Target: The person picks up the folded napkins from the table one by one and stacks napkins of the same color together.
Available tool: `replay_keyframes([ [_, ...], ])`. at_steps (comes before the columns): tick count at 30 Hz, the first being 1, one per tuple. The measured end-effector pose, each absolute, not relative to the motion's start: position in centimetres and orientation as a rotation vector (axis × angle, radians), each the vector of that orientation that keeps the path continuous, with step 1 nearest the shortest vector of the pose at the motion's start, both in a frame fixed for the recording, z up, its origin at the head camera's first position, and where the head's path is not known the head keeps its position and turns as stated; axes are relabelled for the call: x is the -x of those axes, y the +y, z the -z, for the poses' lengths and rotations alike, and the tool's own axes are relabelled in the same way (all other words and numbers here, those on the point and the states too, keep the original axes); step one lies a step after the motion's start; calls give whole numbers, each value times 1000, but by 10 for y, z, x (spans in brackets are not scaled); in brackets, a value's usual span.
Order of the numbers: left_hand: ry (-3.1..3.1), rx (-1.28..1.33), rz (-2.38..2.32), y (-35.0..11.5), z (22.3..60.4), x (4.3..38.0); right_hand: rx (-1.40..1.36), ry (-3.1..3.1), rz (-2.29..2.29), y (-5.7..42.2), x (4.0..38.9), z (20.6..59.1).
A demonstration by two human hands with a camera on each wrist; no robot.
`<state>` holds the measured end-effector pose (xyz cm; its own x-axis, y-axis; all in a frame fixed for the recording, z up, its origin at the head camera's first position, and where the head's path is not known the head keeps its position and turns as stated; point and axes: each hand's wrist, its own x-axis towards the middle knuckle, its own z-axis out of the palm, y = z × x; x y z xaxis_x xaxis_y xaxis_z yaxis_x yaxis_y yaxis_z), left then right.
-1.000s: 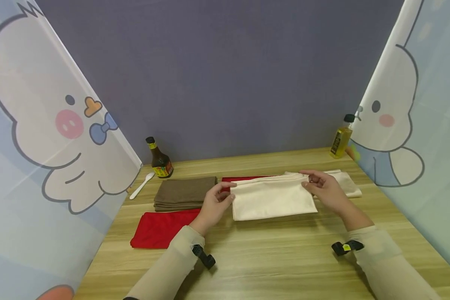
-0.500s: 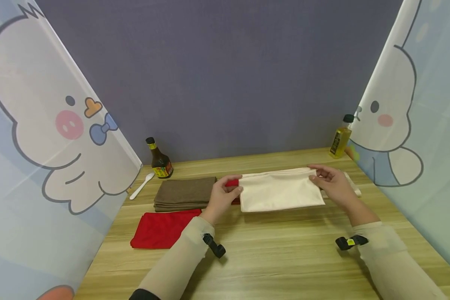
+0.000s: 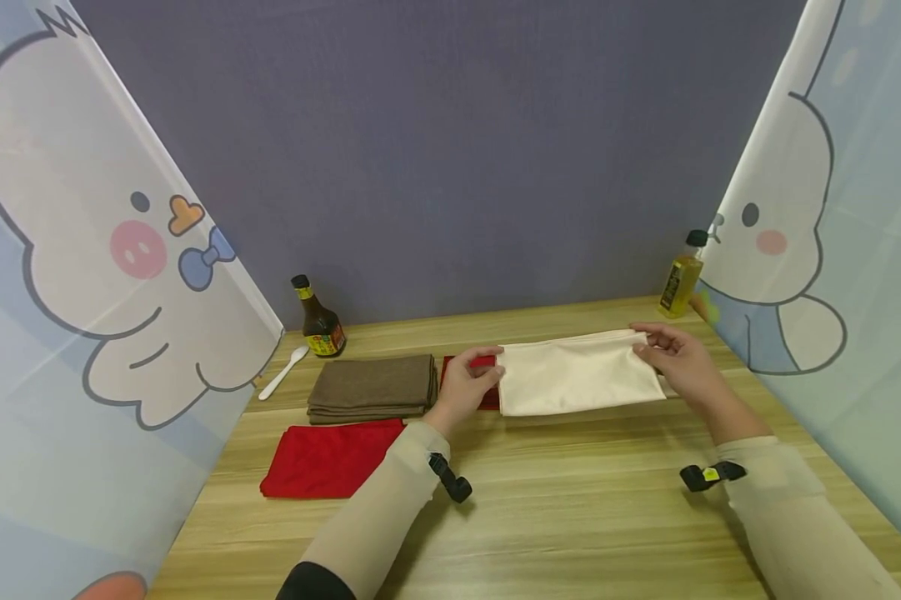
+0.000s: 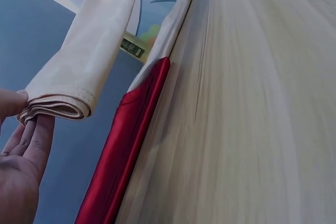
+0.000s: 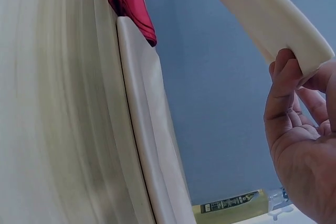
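Both hands hold a folded cream cloth (image 3: 579, 375) up off the table. My left hand (image 3: 465, 387) pinches its left end between thumb and fingers; the stacked fold layers show in the left wrist view. At the cloth's right end, my right hand (image 3: 683, 371) pinches the corner. Behind and below the held cloth lie a folded red cloth (image 4: 126, 140) and another folded cream cloth (image 5: 152, 119), end to end on the table. In the head view the held cloth covers most of both. A folded brown cloth (image 3: 373, 386) lies left of my left hand, with a second red cloth (image 3: 326, 458) in front of it.
A dark sauce bottle (image 3: 321, 321) stands at the back left of the wooden table (image 3: 570, 517), near a white spoon (image 3: 283, 373). At the back right stands a bottle of yellow liquid (image 3: 681, 275). A grey wall (image 3: 450, 167) closes the back.
The two hands have carried the cream cloth to the right and a little farther back. More of the red cloth behind shows at its left end, and the cream cloth behind is now almost covered.
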<state>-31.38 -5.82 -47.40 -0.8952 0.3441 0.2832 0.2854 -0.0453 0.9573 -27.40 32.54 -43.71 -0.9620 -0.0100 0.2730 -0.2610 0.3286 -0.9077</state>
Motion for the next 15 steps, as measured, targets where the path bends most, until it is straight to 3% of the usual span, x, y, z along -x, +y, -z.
replay_keyframes([
  [15, 2141, -568, -1987, -34, 466, 316, -159, -2414, -1694, 348, 282, 446],
])
